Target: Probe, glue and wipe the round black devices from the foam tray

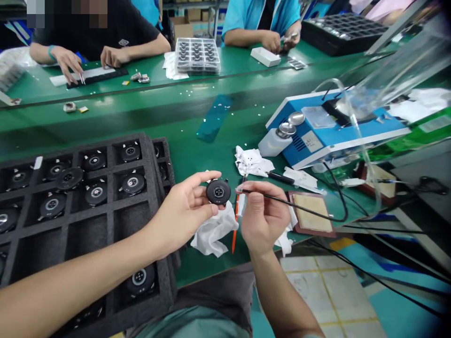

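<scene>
My left hand point(188, 206) grips a round black smartwatch case point(218, 191) by its edge, between thumb and fingers. Its back, with a ring of small sensor dots, faces me. Just to the right, my right hand point(266, 216) is closed around a thin black pen-like tool point(259, 193) with a pale tip. A dark cord runs from it to the right. The tip is close to the case's right side; whether they touch I cannot tell. Under the hands lie a crumpled white cloth point(214, 234) and an orange stick point(234, 232).
A black foam tray point(86, 234) with several watch cases fills the left. On the right stand a blue machine point(338, 136), a white pump bottle point(275, 142), stained tissue point(252, 162) and a sponge in a holder point(313, 213). Two co-workers' hands work across the green bench point(141, 110).
</scene>
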Available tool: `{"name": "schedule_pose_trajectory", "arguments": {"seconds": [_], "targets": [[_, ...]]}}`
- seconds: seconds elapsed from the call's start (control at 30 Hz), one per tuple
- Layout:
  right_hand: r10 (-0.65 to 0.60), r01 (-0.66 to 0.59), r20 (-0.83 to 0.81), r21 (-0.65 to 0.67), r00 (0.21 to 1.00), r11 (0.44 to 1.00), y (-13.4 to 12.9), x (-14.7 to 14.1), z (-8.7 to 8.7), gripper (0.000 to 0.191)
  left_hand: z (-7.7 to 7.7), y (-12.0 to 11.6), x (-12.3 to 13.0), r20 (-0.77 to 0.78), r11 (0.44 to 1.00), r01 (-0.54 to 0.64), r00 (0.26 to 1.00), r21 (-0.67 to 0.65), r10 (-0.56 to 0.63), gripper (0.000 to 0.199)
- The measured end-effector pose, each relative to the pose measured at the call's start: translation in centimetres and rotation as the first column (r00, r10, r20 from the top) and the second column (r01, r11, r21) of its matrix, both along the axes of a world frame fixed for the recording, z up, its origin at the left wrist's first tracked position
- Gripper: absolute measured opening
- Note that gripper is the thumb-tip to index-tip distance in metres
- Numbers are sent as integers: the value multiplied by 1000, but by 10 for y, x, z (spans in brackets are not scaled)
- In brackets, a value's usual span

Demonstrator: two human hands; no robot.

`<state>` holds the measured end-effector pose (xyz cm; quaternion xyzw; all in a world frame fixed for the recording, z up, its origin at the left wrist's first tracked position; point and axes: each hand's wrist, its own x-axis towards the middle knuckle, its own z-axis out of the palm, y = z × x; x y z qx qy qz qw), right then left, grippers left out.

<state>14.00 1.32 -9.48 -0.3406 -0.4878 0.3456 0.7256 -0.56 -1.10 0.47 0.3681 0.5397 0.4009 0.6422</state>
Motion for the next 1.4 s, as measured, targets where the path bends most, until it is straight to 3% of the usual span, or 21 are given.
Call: {"name": "schedule_pose_trajectory", "arguments": {"seconds": [0.13, 0.53, 1.4], "targets": [[55, -55, -103, 8, 993, 998, -2, 0, -2, 10, 0, 1, 1, -21, 1000, 14, 1000, 11, -13, 62], [141, -148, -140, -42, 980, 988, -3, 1, -1, 11, -1, 3, 1, -19, 999, 31, 999, 25, -30, 60], [157, -169, -135, -81, 978, 982, -4, 3, 0, 11, -1, 2, 1, -29, 1000, 31, 999, 1, -30, 62]]}}
